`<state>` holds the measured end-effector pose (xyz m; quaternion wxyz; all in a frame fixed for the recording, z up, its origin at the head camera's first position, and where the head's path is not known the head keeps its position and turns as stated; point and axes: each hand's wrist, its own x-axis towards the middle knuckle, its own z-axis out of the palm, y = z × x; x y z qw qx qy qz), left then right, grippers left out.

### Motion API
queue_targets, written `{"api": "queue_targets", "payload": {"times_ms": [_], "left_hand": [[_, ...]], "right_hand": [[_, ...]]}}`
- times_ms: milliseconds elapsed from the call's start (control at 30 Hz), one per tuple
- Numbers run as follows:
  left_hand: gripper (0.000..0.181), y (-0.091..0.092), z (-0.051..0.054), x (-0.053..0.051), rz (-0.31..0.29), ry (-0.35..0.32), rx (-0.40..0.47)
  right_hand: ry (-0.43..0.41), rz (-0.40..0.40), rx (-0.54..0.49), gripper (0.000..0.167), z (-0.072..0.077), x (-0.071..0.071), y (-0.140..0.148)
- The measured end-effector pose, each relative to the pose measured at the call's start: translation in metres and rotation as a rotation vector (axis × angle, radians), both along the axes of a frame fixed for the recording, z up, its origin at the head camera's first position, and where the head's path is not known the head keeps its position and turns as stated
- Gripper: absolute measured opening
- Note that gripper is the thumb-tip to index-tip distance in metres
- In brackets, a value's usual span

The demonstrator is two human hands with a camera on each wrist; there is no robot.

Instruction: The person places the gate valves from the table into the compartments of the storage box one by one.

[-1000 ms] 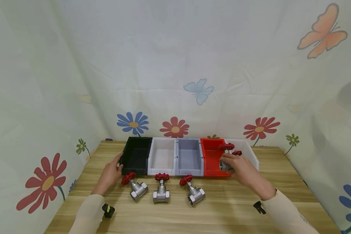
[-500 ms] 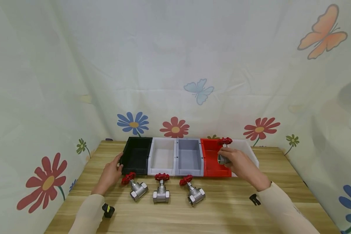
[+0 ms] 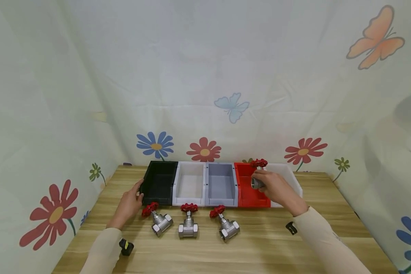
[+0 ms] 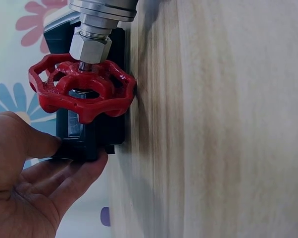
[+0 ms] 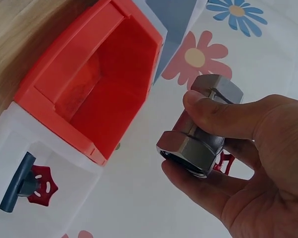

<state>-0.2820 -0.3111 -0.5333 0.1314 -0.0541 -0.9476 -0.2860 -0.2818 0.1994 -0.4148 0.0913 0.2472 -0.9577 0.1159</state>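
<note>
My left hand pinches the left wall of the black bin, the thumb at its rim and the fingers outside, as the left wrist view shows. My right hand grips the metal body of a gate valve above the red bin. That valve's red handwheel points up. Three more valves lie on the table before the bins: the left valve, the middle valve and the right valve. Another small valve, with a dark body and red handwheel, lies in the right-hand white bin.
Between the black and red bins stand another white bin and a grey bin, side by side in one row. The wooden table ends at a flower-printed cloth behind and at both sides.
My right hand has carried its valve leftward and slightly up, from the edge of the right-hand white bin to above the red bin. The left hand stays at the black bin.
</note>
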Motion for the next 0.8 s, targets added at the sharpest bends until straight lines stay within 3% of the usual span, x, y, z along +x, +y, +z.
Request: {"api": "queue_targets", "payload": {"times_ms": [267, 800], "left_hand": [[0.057, 0.000, 0.001, 0.000, 0.014, -0.020, -0.003], [0.057, 0.002, 0.002, 0.000, 0.002, -0.016, -0.008]], "right_hand": [[-0.035, 0.003, 0.006, 0.049, 0.002, -0.010, -0.008], [-0.103, -0.025, 0.021, 0.047, -0.019, -0.034, -0.009]]}}
